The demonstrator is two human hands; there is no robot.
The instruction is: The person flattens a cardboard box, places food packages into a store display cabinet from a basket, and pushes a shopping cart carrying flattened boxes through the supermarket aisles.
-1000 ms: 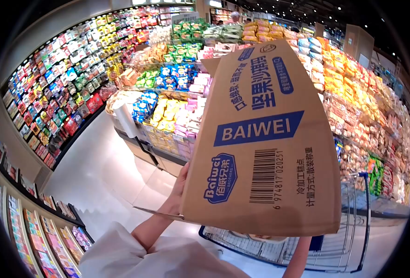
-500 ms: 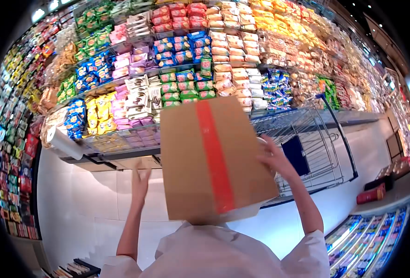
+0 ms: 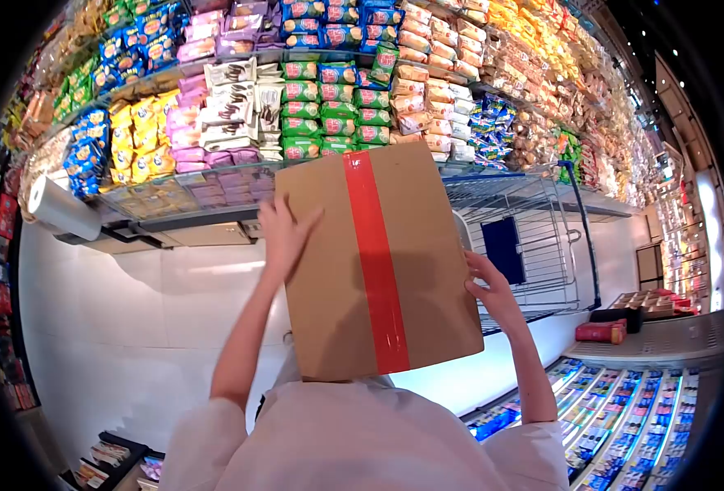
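Observation:
A brown cardboard box (image 3: 321, 270) is in front of my body, its taped face towards me. Red tape (image 3: 372, 262) runs down the middle of that face. My left hand (image 3: 284, 233) lies at the box's upper left edge, fingers spread and thumb over the face. At the right edge is my right hand (image 3: 489, 286), its fingers apart and touching the box side. What supports the box from beneath cannot be seen.
Behind the box, a display (image 3: 235, 168) holds packaged snacks in several colours. A wire shopping cart (image 3: 542, 303) stands to the right. A white roll (image 3: 63, 209) is at the display's left corner. Lit shelves (image 3: 624, 409) with small packets fill the lower right.
The box was turned from its printed side to its taped face, now more upright. My left hand came from the air beside the box onto its left edge; my right hand slid lower.

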